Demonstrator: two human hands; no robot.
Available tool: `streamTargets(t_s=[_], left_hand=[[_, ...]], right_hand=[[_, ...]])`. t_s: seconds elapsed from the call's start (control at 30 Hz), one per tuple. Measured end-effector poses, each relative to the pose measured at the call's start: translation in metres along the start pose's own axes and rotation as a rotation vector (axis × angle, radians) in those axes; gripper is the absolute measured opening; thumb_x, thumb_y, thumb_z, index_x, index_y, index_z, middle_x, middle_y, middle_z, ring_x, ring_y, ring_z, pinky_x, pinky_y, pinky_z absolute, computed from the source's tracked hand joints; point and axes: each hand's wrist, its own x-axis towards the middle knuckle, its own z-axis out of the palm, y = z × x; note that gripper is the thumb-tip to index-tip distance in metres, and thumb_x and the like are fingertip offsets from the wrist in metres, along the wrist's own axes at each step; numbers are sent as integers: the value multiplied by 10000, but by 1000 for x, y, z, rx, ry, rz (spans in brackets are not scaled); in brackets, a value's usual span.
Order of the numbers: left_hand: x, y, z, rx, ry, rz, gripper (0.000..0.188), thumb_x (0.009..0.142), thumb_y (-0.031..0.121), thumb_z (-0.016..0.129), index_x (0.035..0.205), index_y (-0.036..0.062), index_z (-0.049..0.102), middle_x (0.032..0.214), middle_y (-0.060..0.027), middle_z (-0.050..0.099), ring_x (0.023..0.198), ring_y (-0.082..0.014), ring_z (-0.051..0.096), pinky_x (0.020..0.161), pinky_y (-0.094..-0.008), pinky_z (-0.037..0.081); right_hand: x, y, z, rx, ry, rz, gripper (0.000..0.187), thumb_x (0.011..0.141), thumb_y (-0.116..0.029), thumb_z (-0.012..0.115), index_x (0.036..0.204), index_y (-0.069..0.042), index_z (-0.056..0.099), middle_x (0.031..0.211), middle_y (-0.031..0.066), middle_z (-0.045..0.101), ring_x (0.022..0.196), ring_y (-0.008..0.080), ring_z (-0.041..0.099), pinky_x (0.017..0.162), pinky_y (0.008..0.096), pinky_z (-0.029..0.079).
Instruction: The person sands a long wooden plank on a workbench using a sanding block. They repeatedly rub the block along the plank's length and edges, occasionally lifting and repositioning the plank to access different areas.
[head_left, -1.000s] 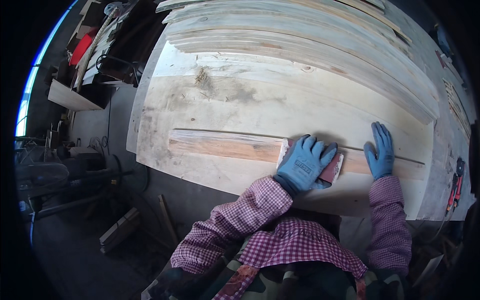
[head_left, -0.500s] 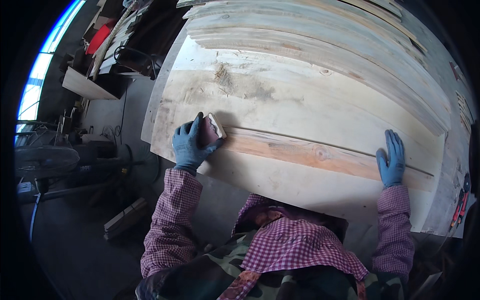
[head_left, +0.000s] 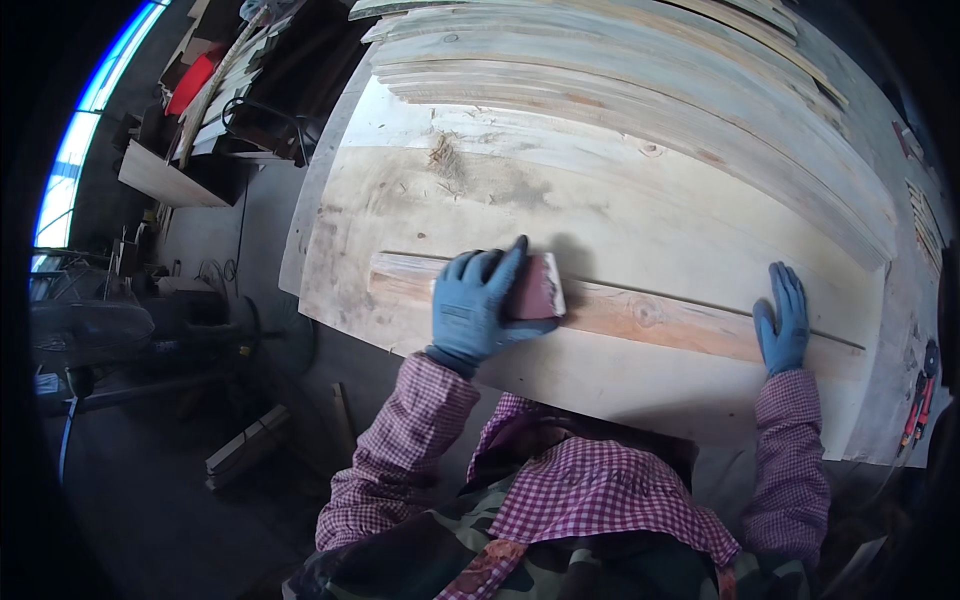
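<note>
A long narrow wooden board (head_left: 640, 312) lies across the light plywood tabletop (head_left: 400, 215) in front of me. My left hand (head_left: 474, 308), in a blue-grey glove, grips a sanding block (head_left: 538, 290) wrapped in reddish-brown sandpaper with a torn pale edge. The block sits on the board left of its middle, hiding the strip beneath it. Toward the board's right end, my right hand (head_left: 785, 322), gloved the same way, lies flat on it with the fingers stretched out and holds nothing.
Stacked pale boards (head_left: 640, 100) line the far side of the table. A little heap of wood shavings (head_left: 443, 157) lies on the plywood. Red-handled pliers (head_left: 914, 410) rest at the right edge. A fan (head_left: 88, 325) stands on the left, near wood pieces (head_left: 247, 445) on the floor.
My left hand has slid the sanding block rightward along the board, uncovering the board's left end. My right hand stays in place.
</note>
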Motion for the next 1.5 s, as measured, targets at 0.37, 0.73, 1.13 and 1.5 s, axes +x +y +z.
streamTargets(t_s=[0.37,0.73,1.13,1.5], left_hand=[[31,67,44,24,87,54,982,706,638,778,1491,136,467,1183,-153,551,1087,-350,529,965,-526,422],[1,32,17,32,22,-19,1002,678,661,791,1504,190,474,1215,-149,582,1132,-340,551,998,-508,437],[25,117,60,-47,37,185,980,706,661,745,1509,180,455,1235,-157,542,1152,-357,511,1044,-545,395],[-10,11,17,70,91,-143,965,692,572,837,1502,189,480,1192,-158,602,1101,-339,562,971,-507,446]], right_hand=[[7,-8,-2,-33,25,-64,645,894,-242,692,1477,-66,480,1495,146,495,1413,344,417,1208,458,295],[1,-3,1,5,82,-25,593,896,-187,693,1448,-62,517,1473,139,521,1386,338,447,1173,442,356],[5,-11,3,-31,70,-13,580,930,-226,651,1471,-86,498,1479,137,516,1390,335,444,1183,443,342],[-3,4,5,-17,101,7,479,981,-157,553,1449,-63,520,1454,144,541,1363,340,472,1165,430,356]])
